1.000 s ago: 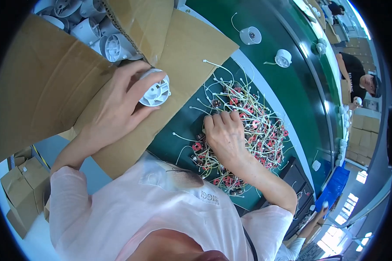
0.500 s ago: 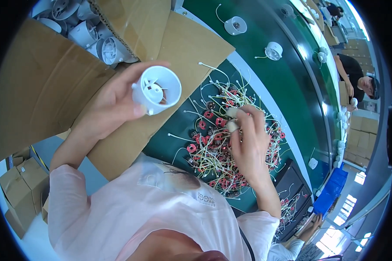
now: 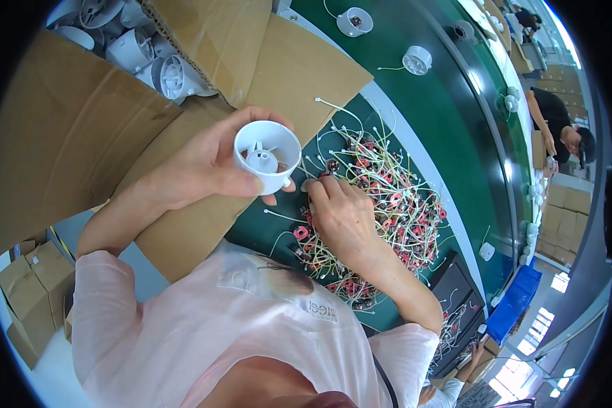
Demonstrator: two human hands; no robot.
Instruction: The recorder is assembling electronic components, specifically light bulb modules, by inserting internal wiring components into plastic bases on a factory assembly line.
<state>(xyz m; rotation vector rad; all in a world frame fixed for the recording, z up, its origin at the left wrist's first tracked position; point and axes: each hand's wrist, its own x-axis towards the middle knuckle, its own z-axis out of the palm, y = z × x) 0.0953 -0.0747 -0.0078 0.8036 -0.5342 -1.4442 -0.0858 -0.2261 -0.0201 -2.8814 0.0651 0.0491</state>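
My left hand (image 3: 214,163) grips a white plastic fan housing (image 3: 262,161), a short round tube with a hub and vanes inside. Its open end is tilted up toward me, and my thumb presses on its near side. To the right, my right hand (image 3: 345,216) reaches over the left part of a pile of small red and black motors (image 3: 404,211) with pale wires and white connectors. Its fingers are curled down close to the housing; whatever lies between their tips is hidden.
Upper left, a cardboard box (image 3: 68,129) holds several more white housings (image 3: 130,51). On the green conveyor belt (image 3: 449,129) lie housings with wires (image 3: 417,60). A black tray (image 3: 459,285) and a blue bin (image 3: 515,303) stand lower right. A co-worker (image 3: 557,122) sits across the belt.
My right hand has moved left from the middle of the pile to beside the housing. My left hand has brought the housing right and slightly nearer. The housings on the belt have shifted left.
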